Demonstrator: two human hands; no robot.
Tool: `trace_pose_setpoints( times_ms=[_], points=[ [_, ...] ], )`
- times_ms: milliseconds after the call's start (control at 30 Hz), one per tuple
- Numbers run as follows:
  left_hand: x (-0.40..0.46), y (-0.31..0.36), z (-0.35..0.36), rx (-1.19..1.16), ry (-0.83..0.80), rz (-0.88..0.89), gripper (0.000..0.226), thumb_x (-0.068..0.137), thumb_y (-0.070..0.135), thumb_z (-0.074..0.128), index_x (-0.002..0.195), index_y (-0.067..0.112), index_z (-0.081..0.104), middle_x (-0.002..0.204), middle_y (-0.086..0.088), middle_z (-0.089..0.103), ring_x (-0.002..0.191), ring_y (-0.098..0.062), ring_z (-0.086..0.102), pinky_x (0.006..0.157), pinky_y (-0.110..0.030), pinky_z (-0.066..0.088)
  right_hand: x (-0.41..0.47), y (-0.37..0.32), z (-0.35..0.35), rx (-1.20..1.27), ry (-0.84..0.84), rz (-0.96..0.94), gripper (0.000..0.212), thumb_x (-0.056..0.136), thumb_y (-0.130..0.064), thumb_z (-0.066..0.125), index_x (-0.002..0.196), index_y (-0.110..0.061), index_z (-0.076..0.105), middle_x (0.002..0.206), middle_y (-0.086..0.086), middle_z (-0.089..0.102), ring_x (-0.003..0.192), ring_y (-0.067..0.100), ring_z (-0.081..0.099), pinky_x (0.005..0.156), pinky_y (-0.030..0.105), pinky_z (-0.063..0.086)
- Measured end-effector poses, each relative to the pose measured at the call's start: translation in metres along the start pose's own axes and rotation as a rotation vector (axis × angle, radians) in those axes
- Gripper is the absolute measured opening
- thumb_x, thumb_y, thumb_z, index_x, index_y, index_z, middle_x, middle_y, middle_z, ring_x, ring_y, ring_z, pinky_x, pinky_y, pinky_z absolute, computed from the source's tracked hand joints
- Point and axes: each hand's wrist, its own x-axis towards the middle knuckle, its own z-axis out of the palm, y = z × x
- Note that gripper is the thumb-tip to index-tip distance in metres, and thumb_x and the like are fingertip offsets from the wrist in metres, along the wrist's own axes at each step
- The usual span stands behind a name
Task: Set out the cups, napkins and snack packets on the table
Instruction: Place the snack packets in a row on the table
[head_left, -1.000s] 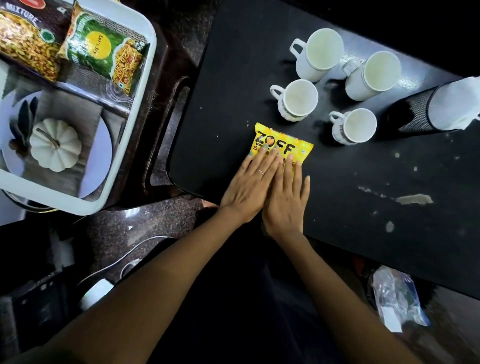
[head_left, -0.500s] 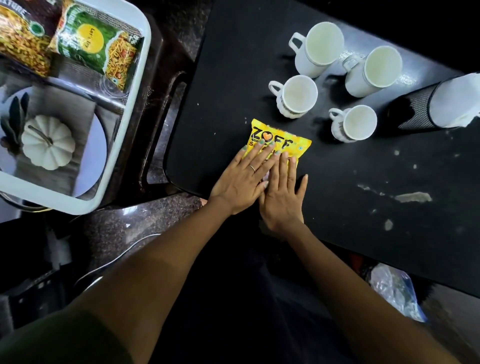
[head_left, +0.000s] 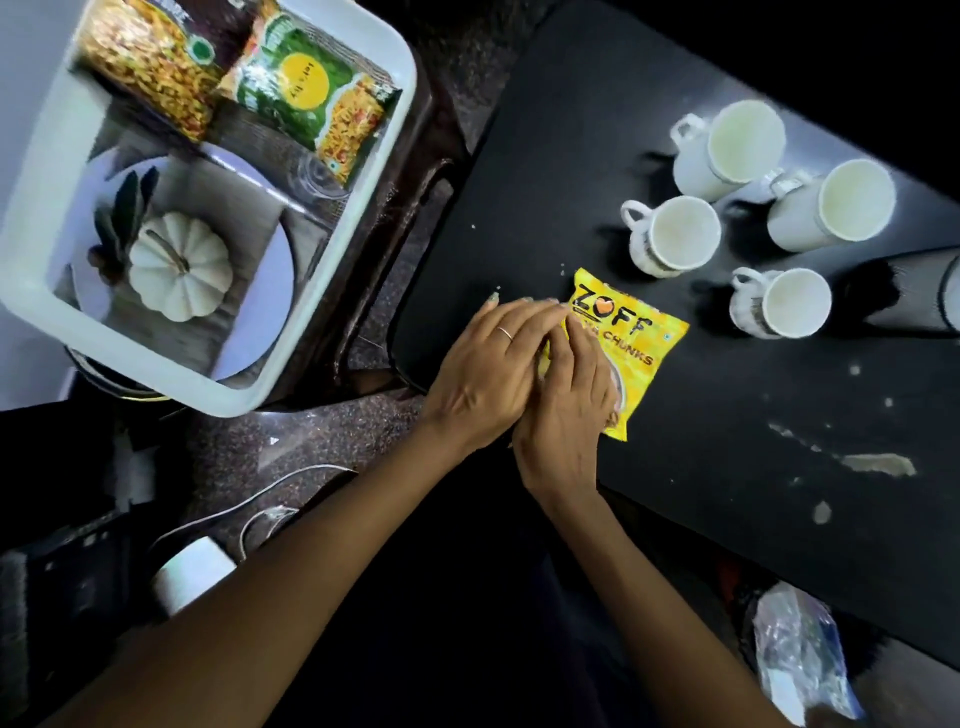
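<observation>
A white tray (head_left: 332, 291) holds two snack packets. On the black table (head_left: 519, 171), the left hand (head_left: 488, 369) and right hand (head_left: 566, 410) rest curled on the yellow packet (head_left: 634, 338); whether either grips is unclear. It lies flat, long axis diagonal, top toward four white cups (head_left: 675, 234).

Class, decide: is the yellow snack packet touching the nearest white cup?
Apart. The head view shows bare black table between the yellow snack packet and the nearest white cup.

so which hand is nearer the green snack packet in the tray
Left. The left hand lies on the table's near-left corner, on the side toward the tray holding the green snack packet. The right hand sits just beyond it, farther from the tray.
</observation>
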Motion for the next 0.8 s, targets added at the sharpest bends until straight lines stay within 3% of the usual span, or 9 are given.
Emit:
trace_pose_setpoints(
  times_ms=[100,200,333,400,467,533,633,700,800],
  points=[
    [0.003,-0.017,-0.026,0.084,0.266,-0.183,0.04,0.087,0.013,0.052,0.126,0.02,0.056,0.132,0.003,0.058,0.123,-0.018,0.051,0.111,-0.042,0.024,0.028,-0.04,-0.001,0.113,0.018,-0.069,0.049,0.091,-0.024,0.04,0.137,-0.008,0.045,0.144,0.012,0.043,0.134,0.028,0.039,0.112,0.039,0.028],
    [0.015,-0.033,-0.053,0.081,0.518,-0.455,0.041,0.081,0.019,0.053,0.123,0.024,0.056,0.133,0.002,0.053,0.123,-0.018,0.045,0.105,-0.036,0.025,0.062,-0.079,0.0,0.139,0.002,-0.187,0.042,0.089,-0.01,0.05,0.131,-0.005,0.051,0.135,0.014,0.05,0.127,0.028,0.045,0.105,0.039,0.033],
    [0.043,-0.067,-0.086,-0.354,0.741,-0.731,0.039,0.086,0.009,0.051,0.125,0.007,0.05,0.133,-0.013,0.047,0.119,-0.023,0.049,0.102,-0.038,0.04,0.113,-0.134,0.01,0.082,-0.006,-0.342,0.04,0.091,-0.015,0.051,0.13,-0.007,0.052,0.132,0.012,0.051,0.123,0.027,0.048,0.098,0.037,0.034],
    [0.058,-0.084,-0.103,-0.714,0.751,-0.916,0.041,0.093,0.007,0.048,0.133,0.002,0.041,0.138,-0.018,0.043,0.124,-0.026,0.048,0.101,-0.034,0.042,0.14,-0.155,0.02,0.002,-0.039,-0.384,0.043,0.091,-0.019,0.049,0.134,-0.009,0.047,0.137,0.011,0.047,0.126,0.025,0.045,0.098,0.036,0.033],
    [0.071,-0.098,-0.114,-0.903,0.748,-1.046,0.043,0.093,0.006,0.047,0.134,-0.005,0.037,0.137,-0.025,0.048,0.124,-0.034,0.049,0.095,-0.037,0.044,0.163,-0.167,0.031,-0.093,-0.124,-0.406,0.05,0.093,-0.024,0.047,0.141,-0.012,0.038,0.146,0.01,0.038,0.133,0.025,0.038,0.103,0.037,0.029],
    [0.079,-0.108,-0.122,-0.922,0.703,-1.092,0.047,0.092,0.008,0.05,0.135,-0.007,0.037,0.133,-0.027,0.052,0.121,-0.036,0.052,0.093,-0.039,0.046,0.18,-0.172,0.042,-0.181,-0.242,-0.39,0.057,0.096,-0.03,0.044,0.147,-0.013,0.026,0.152,0.009,0.031,0.137,0.025,0.032,0.107,0.038,0.025],
    [0.086,-0.112,-0.13,-1.049,0.621,-1.104,0.047,0.092,0.017,0.054,0.137,0.008,0.042,0.126,-0.009,0.06,0.109,-0.019,0.06,0.092,-0.033,0.05,0.188,-0.174,0.052,-0.248,-0.278,-0.336,0.058,0.095,-0.031,0.046,0.147,-0.016,0.025,0.149,0.007,0.038,0.136,0.024,0.035,0.107,0.04,0.022],
    [0.084,-0.118,-0.134,-1.089,0.579,-1.082,0.038,0.091,0.024,0.058,0.126,0.012,0.052,0.108,-0.002,0.064,0.09,-0.011,0.06,0.08,-0.027,0.049,0.187,-0.176,0.052,-0.132,-0.249,-0.279,0.06,0.089,-0.026,0.057,0.143,-0.018,0.032,0.142,0.004,0.047,0.132,0.023,0.04,0.104,0.039,0.024],
    [0.076,-0.124,-0.136,-1.104,0.525,-1.019,0.026,0.088,0.032,0.064,0.109,0.019,0.058,0.099,0.001,0.067,0.086,-0.012,0.064,0.07,-0.023,0.051,0.181,-0.172,0.044,0.086,-0.284,-0.198,0.073,0.078,-0.021,0.072,0.141,-0.018,0.036,0.135,0.001,0.054,0.127,0.02,0.047,0.107,0.044,0.032]
  ],
)
